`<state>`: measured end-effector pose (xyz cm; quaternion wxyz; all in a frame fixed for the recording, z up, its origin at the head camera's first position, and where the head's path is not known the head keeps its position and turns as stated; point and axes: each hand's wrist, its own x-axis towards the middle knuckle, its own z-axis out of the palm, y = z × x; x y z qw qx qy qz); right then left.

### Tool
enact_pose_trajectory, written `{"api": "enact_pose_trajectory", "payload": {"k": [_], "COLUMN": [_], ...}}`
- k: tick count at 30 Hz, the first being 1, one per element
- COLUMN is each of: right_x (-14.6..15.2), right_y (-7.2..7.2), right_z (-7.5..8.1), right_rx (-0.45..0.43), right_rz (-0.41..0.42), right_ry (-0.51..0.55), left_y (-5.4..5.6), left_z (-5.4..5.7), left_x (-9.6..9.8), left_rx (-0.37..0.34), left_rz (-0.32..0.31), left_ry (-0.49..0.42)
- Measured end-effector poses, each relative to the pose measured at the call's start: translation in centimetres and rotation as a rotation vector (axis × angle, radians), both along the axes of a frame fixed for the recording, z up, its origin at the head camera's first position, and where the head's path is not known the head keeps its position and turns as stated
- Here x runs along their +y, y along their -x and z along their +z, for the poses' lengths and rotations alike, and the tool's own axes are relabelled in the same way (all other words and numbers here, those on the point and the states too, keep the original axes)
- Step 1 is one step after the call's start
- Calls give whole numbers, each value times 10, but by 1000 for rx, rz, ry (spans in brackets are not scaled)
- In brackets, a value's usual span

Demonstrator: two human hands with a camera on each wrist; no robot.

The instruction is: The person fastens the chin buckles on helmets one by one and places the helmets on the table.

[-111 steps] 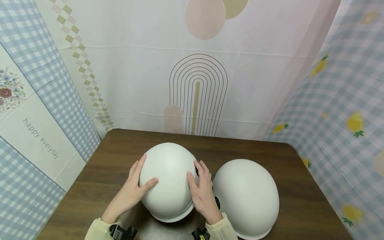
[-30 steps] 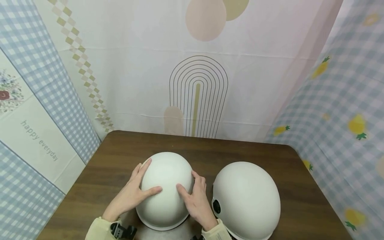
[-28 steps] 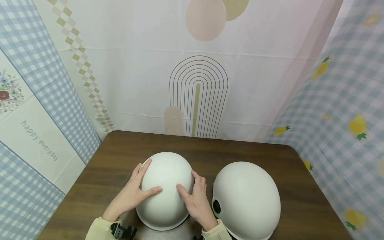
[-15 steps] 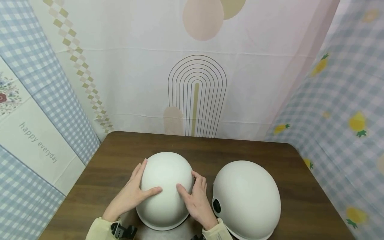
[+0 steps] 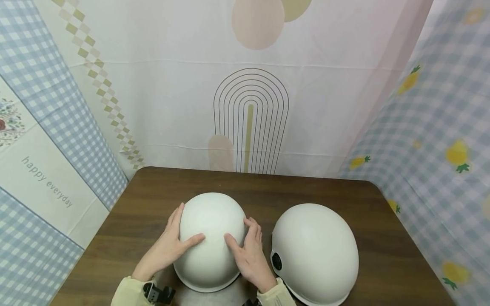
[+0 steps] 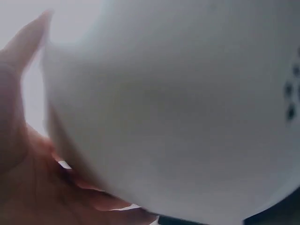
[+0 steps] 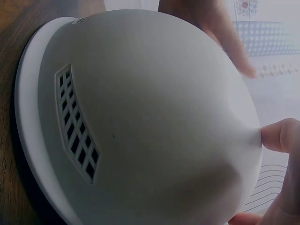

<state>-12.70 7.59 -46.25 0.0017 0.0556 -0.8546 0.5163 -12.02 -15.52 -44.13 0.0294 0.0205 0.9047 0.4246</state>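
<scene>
In the head view, a white domed helmet (image 5: 212, 244) sits dome up on the table's near part, left of centre. Along its left side lie the extended fingers of my left hand (image 5: 168, 246); the thumb reaches over the front, and a gap shows beside it in the left wrist view. My right hand (image 5: 250, 255) holds the right side, thumb on the front and fingers bent round toward the back. The right wrist view shows the thumb tip (image 7: 272, 136) at the shell and a vent grille (image 7: 77, 122) near the rim.
A second white helmet (image 5: 315, 250), with a dark round spot (image 5: 277, 261) on its left side, stands right of my right hand. Below the held helmet is a greyish patch (image 5: 214, 299). Hung cloths (image 5: 172, 106) surround the brown table (image 5: 153, 187).
Since 3.7 seconds ago the held helmet has come down toward me and turned, its near rim lower in view. In the last second my left fingers have slid off the dome's upper left.
</scene>
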Motion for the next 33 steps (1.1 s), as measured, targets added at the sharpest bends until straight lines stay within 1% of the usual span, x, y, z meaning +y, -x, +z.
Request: {"api": "enact_pose_trajectory", "payload": {"k": [7,10,13,17,21,25,28,30,31,33], "right_x": [-1,3,10,25,46,69,89,104,111,126], "right_y": [0,1,3,5,6,3,1,0,-2,-5], "right_z": [1,6,13,28,51,75,86,91,93,95], "right_rx": [-39,-45,-32,52,140,156,175,205,220,235], "right_rz": [24,33,41,44,29,-12,-67,-114,-139,-191], "right_ry": [29,17,-2,2,0,-18,-25,-36,-41,-62], "left_y": [2,2,2,2,3,3,2,1,0,-3], "left_z": [-8,-9,-9,-9,-9,-7,-5,-1,1,7], "left_x": [3,3,3,4,5,4,5,6,8,16], "left_rx": [49,56,53,50,38,24,28,61,102,231], "left_rz": [44,61,71,74,75,87,90,81,72,47], "left_ry": [5,10,12,10,15,63,111,136,154,180]}}
